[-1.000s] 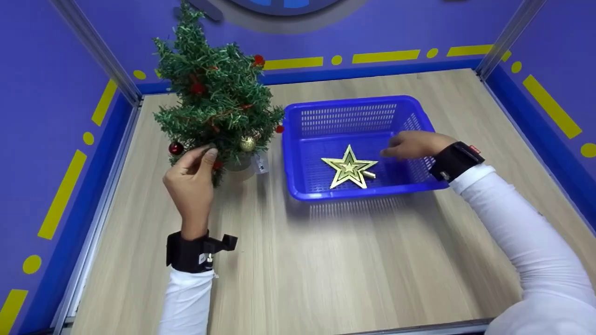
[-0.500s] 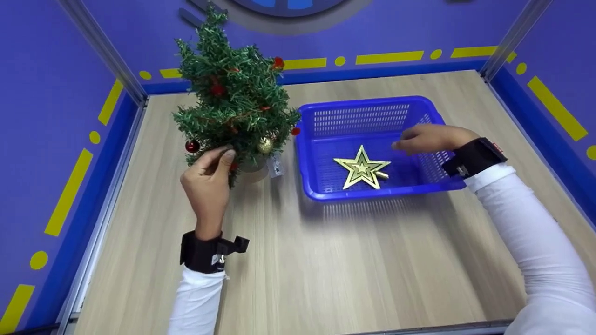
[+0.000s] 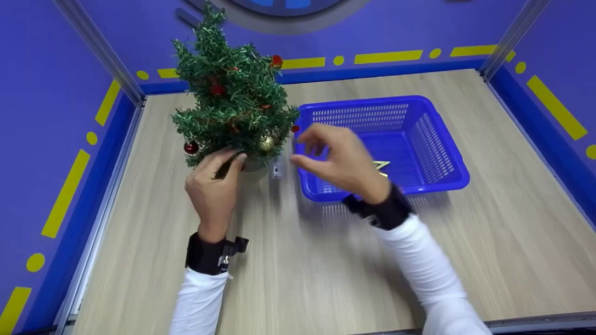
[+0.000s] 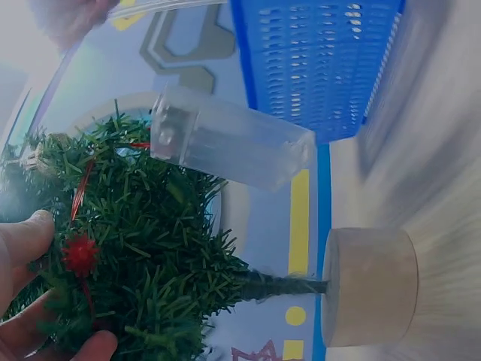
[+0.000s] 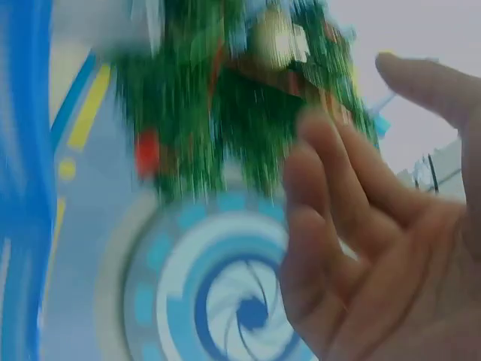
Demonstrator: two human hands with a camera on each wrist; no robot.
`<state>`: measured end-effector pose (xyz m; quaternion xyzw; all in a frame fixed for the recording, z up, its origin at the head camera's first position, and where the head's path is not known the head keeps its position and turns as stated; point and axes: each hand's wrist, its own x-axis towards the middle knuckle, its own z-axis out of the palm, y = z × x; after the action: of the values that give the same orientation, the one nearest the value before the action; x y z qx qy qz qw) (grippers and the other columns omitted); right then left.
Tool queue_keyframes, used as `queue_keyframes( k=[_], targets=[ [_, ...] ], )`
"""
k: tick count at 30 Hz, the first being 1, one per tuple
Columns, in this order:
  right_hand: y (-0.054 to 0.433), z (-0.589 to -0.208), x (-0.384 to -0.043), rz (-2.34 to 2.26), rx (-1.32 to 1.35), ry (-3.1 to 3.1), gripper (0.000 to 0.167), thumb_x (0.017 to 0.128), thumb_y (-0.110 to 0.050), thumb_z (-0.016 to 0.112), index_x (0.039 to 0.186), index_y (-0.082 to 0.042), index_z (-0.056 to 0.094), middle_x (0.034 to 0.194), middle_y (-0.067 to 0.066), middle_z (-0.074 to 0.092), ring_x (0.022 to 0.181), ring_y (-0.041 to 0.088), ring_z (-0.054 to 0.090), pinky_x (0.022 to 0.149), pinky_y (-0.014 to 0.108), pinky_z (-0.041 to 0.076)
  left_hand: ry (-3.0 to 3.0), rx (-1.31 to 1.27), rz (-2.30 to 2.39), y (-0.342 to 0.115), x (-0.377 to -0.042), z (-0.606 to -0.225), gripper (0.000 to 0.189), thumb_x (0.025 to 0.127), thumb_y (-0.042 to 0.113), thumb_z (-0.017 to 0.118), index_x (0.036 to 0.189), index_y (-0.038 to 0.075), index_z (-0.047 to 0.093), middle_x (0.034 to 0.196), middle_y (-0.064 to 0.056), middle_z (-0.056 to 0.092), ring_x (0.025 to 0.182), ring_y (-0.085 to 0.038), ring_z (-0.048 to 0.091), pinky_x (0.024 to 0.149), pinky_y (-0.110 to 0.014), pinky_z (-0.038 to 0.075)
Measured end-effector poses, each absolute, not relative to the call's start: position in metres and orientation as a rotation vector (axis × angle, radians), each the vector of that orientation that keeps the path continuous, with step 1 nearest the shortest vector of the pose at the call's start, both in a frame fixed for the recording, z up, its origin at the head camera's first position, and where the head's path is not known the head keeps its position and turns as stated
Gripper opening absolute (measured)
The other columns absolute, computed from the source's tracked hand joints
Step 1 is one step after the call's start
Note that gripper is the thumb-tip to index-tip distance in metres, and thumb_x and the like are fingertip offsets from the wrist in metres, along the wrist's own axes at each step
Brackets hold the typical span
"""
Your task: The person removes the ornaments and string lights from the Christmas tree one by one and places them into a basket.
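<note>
A small green Christmas tree (image 3: 237, 97) with red and gold ornaments stands at the left of the table in the head view. My left hand (image 3: 212, 190) pinches a low branch at its front between thumb and fingers. Close to this hand hang a dark red bauble (image 3: 191, 147) and a gold bauble (image 3: 266, 143). My right hand (image 3: 344, 160) is over the left part of the blue basket (image 3: 437, 190), thumb and fingers apart, with nothing between them. Beneath that hand, mostly hidden, lies a gold star (image 3: 382, 164) in the basket.
A clear plastic box-shaped piece (image 4: 233, 139) hangs from the tree in the left wrist view, above the tree's round base (image 4: 372, 287). Blue panels (image 3: 42, 116) with yellow marks wall in the wooden table (image 3: 298, 274) at the back and sides.
My right hand has moved left from the basket's right side towards the tree, its fingers spreading, and now covers most of the star. My left hand stays at the low branch.
</note>
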<state>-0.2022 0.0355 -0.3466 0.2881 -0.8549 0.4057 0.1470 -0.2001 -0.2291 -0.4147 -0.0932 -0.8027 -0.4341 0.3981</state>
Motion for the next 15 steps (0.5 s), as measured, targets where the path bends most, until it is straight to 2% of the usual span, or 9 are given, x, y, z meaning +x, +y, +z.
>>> queue_keyframes(
  k=[5,9,15],
  targets=[
    [-0.005,-0.363,-0.21,1.162,0.682,-2.355,0.043,0.091,-0.044,0.076,0.114,-0.008,0.069,0.093,0.004,0.067,0.074,0.014,0.06,0.068,0.027,0.051,-2.03,-0.235,-1.077,-0.227,-0.2,-0.416,0.022,0.088,0.035,0.08,0.101,0.017,0.082,0.105,0.0,0.078,0.097,-0.018,0.074,0.087,-0.033,0.054],
    [-0.017,-0.374,-0.216,1.201,0.623,-2.27,0.039,0.092,-0.04,0.075,0.113,-0.008,0.07,0.096,0.006,0.067,0.075,0.012,0.057,0.067,0.031,0.05,-2.039,-0.256,-1.057,-0.227,-0.201,-0.417,0.023,0.087,0.035,0.081,0.101,0.017,0.082,0.107,-0.002,0.077,0.099,-0.02,0.073,0.086,-0.034,0.054],
    [-0.026,-0.384,-0.22,1.234,0.639,-2.254,0.03,0.092,-0.039,0.075,0.107,-0.013,0.072,0.094,0.003,0.067,0.07,0.017,0.057,0.064,0.026,0.046,-2.13,-0.323,-0.911,-0.235,-0.202,-0.41,0.023,0.088,0.036,0.081,0.095,0.014,0.081,0.11,-0.004,0.076,0.097,-0.024,0.072,0.078,-0.041,0.056]
  ],
)
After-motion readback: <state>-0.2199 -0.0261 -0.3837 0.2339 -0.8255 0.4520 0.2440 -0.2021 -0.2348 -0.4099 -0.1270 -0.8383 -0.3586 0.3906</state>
